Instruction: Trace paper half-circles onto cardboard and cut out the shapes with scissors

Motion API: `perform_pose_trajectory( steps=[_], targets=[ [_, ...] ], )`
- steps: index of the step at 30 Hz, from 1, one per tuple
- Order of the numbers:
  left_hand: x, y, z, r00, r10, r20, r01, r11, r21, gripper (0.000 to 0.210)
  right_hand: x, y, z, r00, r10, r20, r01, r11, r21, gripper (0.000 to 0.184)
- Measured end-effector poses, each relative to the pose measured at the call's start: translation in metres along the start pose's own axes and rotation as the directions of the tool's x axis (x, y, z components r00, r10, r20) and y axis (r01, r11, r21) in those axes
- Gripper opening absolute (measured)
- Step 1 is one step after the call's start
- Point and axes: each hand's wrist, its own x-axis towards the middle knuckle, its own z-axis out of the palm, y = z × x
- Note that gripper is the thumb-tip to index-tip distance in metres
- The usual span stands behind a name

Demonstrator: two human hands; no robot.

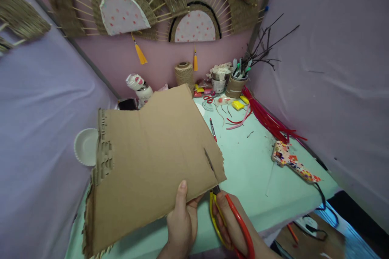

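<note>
Cardboard [152,162]: here it is, a big brown sheet with its near edge lifted off the table [243,162], right in front of the wearer.
Left hand [182,220]: pinching the cardboard's near edge, thumb on top, fingers underneath; that probably steadies it just beside the cut.
Right hand [235,218]: wrapped around the scissors [242,217] by their red and yellow handles, just off the cardboard's near right corner, likely kept clear so the handles can work.
Blades: one lies over the cardboard's face, pointing away from the body; the other is hidden, presumably beneath.
Sheet to grip: most of the cardboard spreads beyond and left of the pinch, only a narrow strip right of the blade.
Pen-like tool [212,125]: just beside the cardboard's right edge.
White dish [85,147]: peeking from its left edge.
Glue gun [293,162]: well apart, right of the cardboard.
</note>
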Motion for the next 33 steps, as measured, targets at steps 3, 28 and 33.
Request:
perform_pose_trajectory(
  steps=[3, 28, 33],
  targets=[
    [-0.0002, -0.0005, 0.0007, 1.000, -0.001, -0.004, 0.002, 1.000, 0.009, 0.051, 0.0013, 0.0038, -0.0001, 1.000, 0.008, -0.014, -0.008, 1.000, 0.021, 0.062],
    [0.0037, 0.0057, -0.0061, 1.000, -0.004, 0.012, 0.003, 0.999, 0.050, 0.049, 0.0037, 0.0029, 0.0054, 1.000, 0.029, -0.006, -0.029, 0.999, -0.012, 0.059],
    [0.0013, 0.0053, -0.0017, 1.000, 0.000, 0.006, 0.000, 1.000, 0.017, 0.047, 0.0036, -0.0019, 0.0052, 1.000, -0.007, -0.016, 0.007, 1.000, 0.000, 0.058]
  ],
)
